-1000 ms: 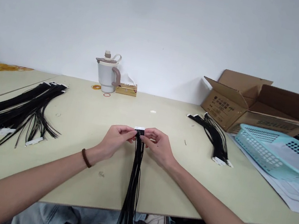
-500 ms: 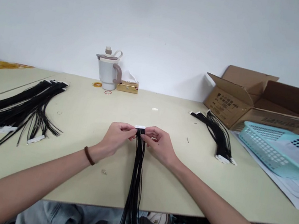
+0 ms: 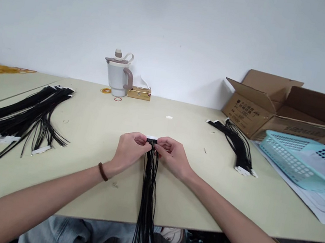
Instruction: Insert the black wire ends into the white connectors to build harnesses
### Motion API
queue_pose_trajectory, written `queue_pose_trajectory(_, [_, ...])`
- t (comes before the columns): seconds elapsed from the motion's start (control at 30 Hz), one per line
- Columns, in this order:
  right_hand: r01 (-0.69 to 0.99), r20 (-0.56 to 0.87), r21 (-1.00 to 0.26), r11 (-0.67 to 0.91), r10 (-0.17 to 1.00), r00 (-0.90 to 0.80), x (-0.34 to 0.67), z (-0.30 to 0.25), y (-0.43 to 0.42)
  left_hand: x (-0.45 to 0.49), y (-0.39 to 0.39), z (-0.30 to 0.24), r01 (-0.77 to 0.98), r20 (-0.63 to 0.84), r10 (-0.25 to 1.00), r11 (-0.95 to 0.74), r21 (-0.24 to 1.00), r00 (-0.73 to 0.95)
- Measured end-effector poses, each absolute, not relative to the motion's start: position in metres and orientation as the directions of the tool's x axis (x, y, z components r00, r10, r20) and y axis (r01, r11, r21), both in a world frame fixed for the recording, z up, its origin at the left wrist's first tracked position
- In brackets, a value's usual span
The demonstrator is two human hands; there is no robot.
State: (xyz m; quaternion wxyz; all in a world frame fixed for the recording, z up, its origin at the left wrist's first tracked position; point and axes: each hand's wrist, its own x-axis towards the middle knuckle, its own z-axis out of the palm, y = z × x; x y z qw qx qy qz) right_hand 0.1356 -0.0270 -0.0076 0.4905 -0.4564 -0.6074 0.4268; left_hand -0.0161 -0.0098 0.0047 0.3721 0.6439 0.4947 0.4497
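A bundle of thin black cables (image 3: 148,186) runs from the middle of the cream table (image 3: 92,126) toward me and hangs over its near edge. White connectors (image 3: 152,138) cap its far end. My left hand (image 3: 129,151) pinches that end from the left, fingers closed. From the right, my right hand (image 3: 173,155) pinches the same end, fingers curled. A brown bead bracelet (image 3: 103,171) circles my left wrist.
A big fan of black cables (image 3: 15,116) lies at the left, a smaller bundle (image 3: 235,145) at the right. A white jug (image 3: 117,73), small gold box (image 3: 140,92) and rubber bands (image 3: 105,91) stand at the back. An open cardboard box (image 3: 278,106) and blue basket (image 3: 306,161) fill the right.
Both hands stay on the connector end. My left hand has closed in and turned a little more over it. The view has shifted slightly.
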Motion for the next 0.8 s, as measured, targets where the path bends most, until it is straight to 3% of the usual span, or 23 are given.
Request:
queue_pose_trajectory(0.3, [0.210,0.207,-0.950,0.231,0.970,-0.130,0.1380,-0.0092,-0.0233,-0.0224,-0.0064,0.0109,0.392,0.213,0.957,-0.277,0.877,0.198])
queue_pose_trajectory(0.53, [0.266,0.243,-0.921,0.285,0.953,-0.179,0.1411,-0.0056,-0.0261,-0.0221,-0.0025,0.0052,0.170,0.052,0.979,-0.086,0.982,0.195])
queue_pose_trajectory(0.8, [0.053,0.142,-0.986,0.157,0.965,-0.219,0.1365,-0.0050,-0.0281,-0.0211,-0.0057,0.0073,-0.065,-0.031,0.958,0.052,0.997,0.284])
